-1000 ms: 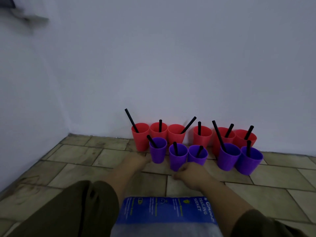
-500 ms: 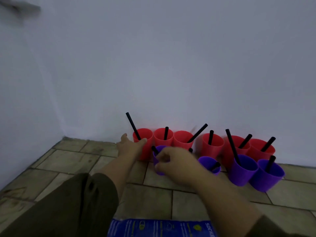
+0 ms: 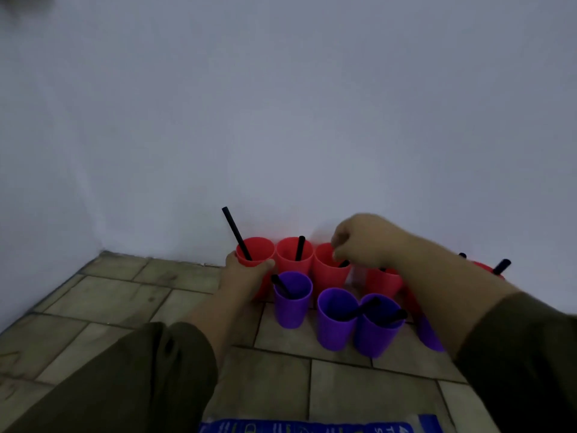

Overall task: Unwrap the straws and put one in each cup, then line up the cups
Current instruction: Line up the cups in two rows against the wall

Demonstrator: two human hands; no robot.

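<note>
- Left hand (image 3: 246,273) grips leftmost red cup (image 3: 260,250) at the rim, long black straw (image 3: 235,234) inside.
- Right hand (image 3: 368,242): fingers curled over third red cup (image 3: 327,276); can't tell if they hold the straw tip (image 3: 343,263).
- Purple cups (image 3: 292,300) sit in front of the red ones, on tiled floor (image 3: 125,295).

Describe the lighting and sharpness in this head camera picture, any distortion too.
Head view: dim, flat, bluish light, no glare; the right hand and the straw in the nearest purple cup are smeared, the left hand gripping the leftmost red cup is sharper; wide-angle stretch enlarges the sleeves at the bottom corners.
</note>
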